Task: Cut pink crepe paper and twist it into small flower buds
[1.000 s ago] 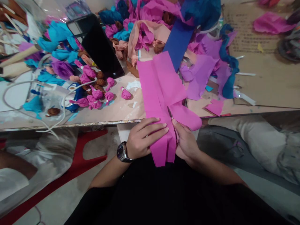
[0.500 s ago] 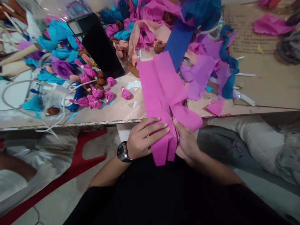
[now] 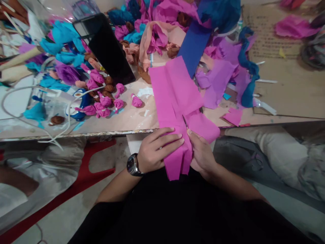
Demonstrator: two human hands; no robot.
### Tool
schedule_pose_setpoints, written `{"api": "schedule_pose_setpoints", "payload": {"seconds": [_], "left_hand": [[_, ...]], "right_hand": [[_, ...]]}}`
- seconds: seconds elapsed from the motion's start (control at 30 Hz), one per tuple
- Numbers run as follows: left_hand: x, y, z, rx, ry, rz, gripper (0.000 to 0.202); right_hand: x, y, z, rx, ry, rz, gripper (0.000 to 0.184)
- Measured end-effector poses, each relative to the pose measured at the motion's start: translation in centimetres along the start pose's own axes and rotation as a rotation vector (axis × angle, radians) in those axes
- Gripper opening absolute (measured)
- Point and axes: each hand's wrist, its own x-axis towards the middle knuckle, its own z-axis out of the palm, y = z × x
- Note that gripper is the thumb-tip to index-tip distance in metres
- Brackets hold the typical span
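A large sheet of pink crepe paper (image 3: 165,91), folded in layers, hangs over the table's front edge towards me. My left hand (image 3: 157,149), with a watch (image 3: 133,164) on its wrist, grips the lower part of the paper; its fingers lie across the top and the thumb is hidden. My right hand (image 3: 203,152) is closed around scissors, whose dark blade (image 3: 185,122) shows at a slit in the paper. The scissors' handles are mostly covered by the hand and the paper. To the right of the blade, a cut flap of pink paper (image 3: 205,127) spreads outward.
A black phone (image 3: 106,51) leans upright at left, beside several pink wrapped buds (image 3: 103,108). A white cable (image 3: 68,118) droops over the table edge. Blue card (image 3: 194,47), purple paper scraps (image 3: 219,79) and cardboard (image 3: 286,84) lie right. People sit on both sides.
The pink flap beside the blade has shifted slightly and looks flatter. My right fingers have closed a little and the scissors' handle shows less. My left hand stays in place.
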Motion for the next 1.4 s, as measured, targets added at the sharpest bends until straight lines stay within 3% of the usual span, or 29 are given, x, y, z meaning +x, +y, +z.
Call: {"api": "schedule_pose_setpoints", "payload": {"seconds": [0.33,0.9,1.4], "left_hand": [[-0.13,-0.22,-0.11,0.006,0.01,-0.012,0.035],[-0.23,0.0,0.08,-0.014,0.01,-0.008,0.034],[-0.16,0.2,-0.27,-0.013,0.001,-0.008,0.035]], "right_hand": [[-0.3,0.02,-0.38,0.045,0.027,0.014,0.033],[-0.33,0.07,-0.48,0.0,-0.039,-0.02,0.027],[-0.71,-0.01,-0.85,0.008,0.025,0.051,0.038]]}}
